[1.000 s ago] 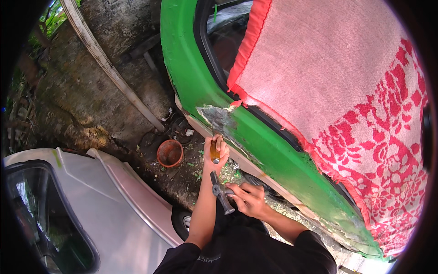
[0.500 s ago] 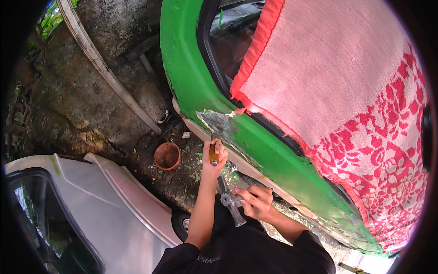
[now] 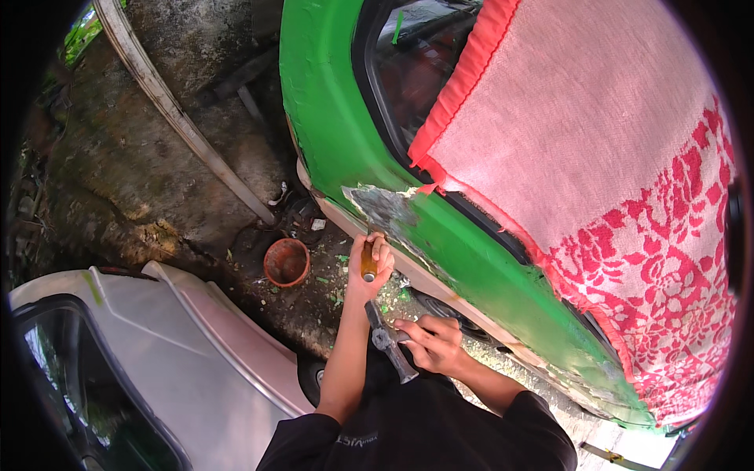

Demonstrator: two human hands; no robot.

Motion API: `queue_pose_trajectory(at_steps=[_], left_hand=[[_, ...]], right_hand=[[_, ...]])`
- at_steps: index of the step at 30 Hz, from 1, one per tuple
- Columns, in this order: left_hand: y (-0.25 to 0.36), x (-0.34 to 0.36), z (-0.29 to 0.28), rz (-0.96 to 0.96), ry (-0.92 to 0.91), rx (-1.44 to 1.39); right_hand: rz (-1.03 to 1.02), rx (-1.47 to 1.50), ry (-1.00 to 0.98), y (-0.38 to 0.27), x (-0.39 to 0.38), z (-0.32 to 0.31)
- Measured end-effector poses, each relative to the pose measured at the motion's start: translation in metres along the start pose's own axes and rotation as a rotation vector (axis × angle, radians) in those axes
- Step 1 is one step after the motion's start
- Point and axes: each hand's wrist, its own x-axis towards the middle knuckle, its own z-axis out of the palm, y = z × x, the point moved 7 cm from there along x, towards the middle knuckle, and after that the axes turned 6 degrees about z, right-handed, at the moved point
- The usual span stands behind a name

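Note:
My left hand [image 3: 377, 261] is wrapped round the amber handle [image 3: 368, 267] of a tool like a screwdriver or chisel, its metal-capped butt facing me. The tool's far end meets the lower edge of a bare grey patch [image 3: 385, 206] on the green car body [image 3: 330, 118]; whether it touches is hard to see. Flaking paint surrounds that patch. Gripped in my right hand [image 3: 437, 343] is a hammer [image 3: 385, 339], its metal head hanging below and apart from the tool's butt. Part of the hammer's handle is hidden by my fingers.
A red and pink patterned blanket [image 3: 613, 157] covers the car's window and roof. To the left stand a silver car [image 3: 181, 345] and a terracotta pot [image 3: 287, 262]. A long pale strip [image 3: 173, 110] leans behind the pot. Green paint flakes litter the ground.
The view has shifted slightly, moving the green car and blanket a little rightward. Both hands keep their grips; the hammer head sits marginally left and higher than before.

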Motion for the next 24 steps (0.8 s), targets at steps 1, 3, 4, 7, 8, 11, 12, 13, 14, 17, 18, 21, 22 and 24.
queue_pose_trajectory(at_steps=[1,3,4,7,8,11,12,13,14,17,18,21,22,24], left_hand=[[0.0,0.001,-0.001,-0.002,0.019,-0.003],[0.002,0.003,-0.003,-0.01,0.052,-0.006],[0.004,0.004,-0.005,0.007,0.06,0.01],[0.013,0.005,-0.007,0.036,-0.04,0.078],[0.016,0.009,-0.009,0.039,-0.03,0.06],[0.012,0.005,-0.014,0.021,-0.008,0.035],[0.01,0.003,-0.012,0.001,0.009,0.074],[0.008,-0.001,-0.011,-0.018,0.026,0.112],[0.007,-0.006,-0.01,-0.035,0.043,0.151],[0.01,-0.028,-0.013,-0.089,0.2,0.372],[0.012,-0.035,-0.017,-0.092,0.247,0.421],[0.02,-0.053,-0.022,-0.071,0.39,0.586],[0.022,-0.059,-0.02,-0.027,0.469,0.659],[0.026,-0.065,-0.033,-0.009,0.416,0.671]], right_hand=[[-0.028,-0.007,-0.004,0.003,-0.001,0.003],[0.057,-0.098,-0.051,0.023,-0.005,0.017],[0.134,-0.137,-0.047,0.031,-0.008,0.019],[0.222,-0.176,0.018,0.033,-0.013,0.016],[0.2,-0.157,0.035,0.028,-0.01,0.012],[0.185,-0.13,0.051,0.007,-0.004,0.003],[0.211,-0.128,0.057,0.009,-0.006,0.003],[0.236,-0.126,0.063,0.01,-0.011,0.004],[0.261,-0.124,0.068,0.012,-0.016,0.005],[0.426,-0.111,0.054,0.028,-0.033,0.01],[0.47,-0.101,0.06,0.033,-0.038,0.012],[0.615,-0.036,0.08,0.053,-0.063,0.018],[0.631,-0.02,0.097,0.059,-0.068,0.018],[0.583,-0.046,0.107,0.061,-0.068,0.017]])
